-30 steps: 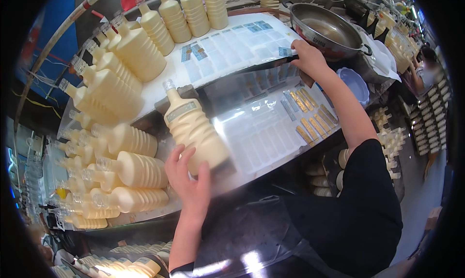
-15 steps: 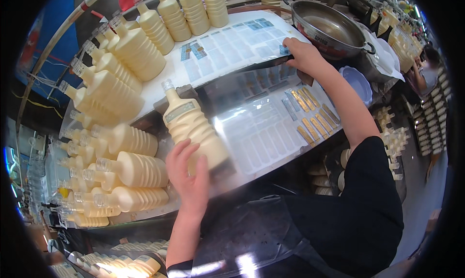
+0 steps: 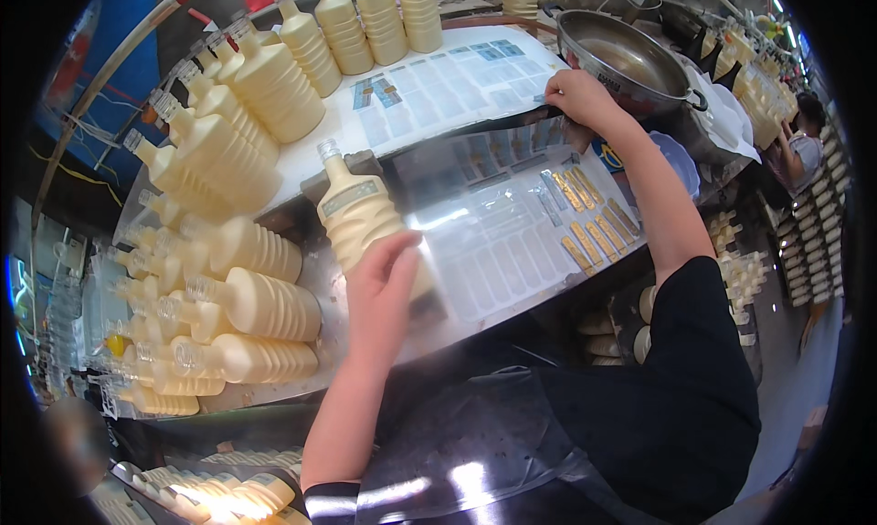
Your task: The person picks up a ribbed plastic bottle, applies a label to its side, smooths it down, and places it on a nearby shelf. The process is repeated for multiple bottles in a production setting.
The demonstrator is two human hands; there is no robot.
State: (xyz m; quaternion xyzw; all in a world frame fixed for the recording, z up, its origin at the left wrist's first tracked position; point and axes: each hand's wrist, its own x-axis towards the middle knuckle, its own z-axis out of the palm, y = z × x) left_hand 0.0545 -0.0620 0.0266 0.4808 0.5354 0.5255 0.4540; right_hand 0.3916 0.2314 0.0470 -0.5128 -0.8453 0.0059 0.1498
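Observation:
A cream-coloured plastic bottle (image 3: 355,205) with a ribbed body, clear threaded neck and bluish band label lies tilted on the metal worktable. My left hand (image 3: 379,274) lies over its lower body, fingers bent together around it. At the right end of a white sheet (image 3: 438,91) holding rows of blue labels, my right hand (image 3: 580,95) is closed in a pinch. A bit of blue label (image 3: 544,99) shows by its fingertips; the rest is hidden. Below the sheet, a clear film (image 3: 498,242) carries gold label strips (image 3: 598,233) and a few blue ones.
Several cream bottles (image 3: 265,310) lie stacked at left, and others (image 3: 279,86) stand along the back. A wide metal pan (image 3: 621,54) sits at the back right, beside a pale blue plastic basin (image 3: 674,164). Another person (image 3: 797,155) is at far right.
My left hand has moved right across the bottle, its spread fingers now bent together. My right fingers have drawn into a pinch at the sheet's edge. The whole view has shifted slightly.

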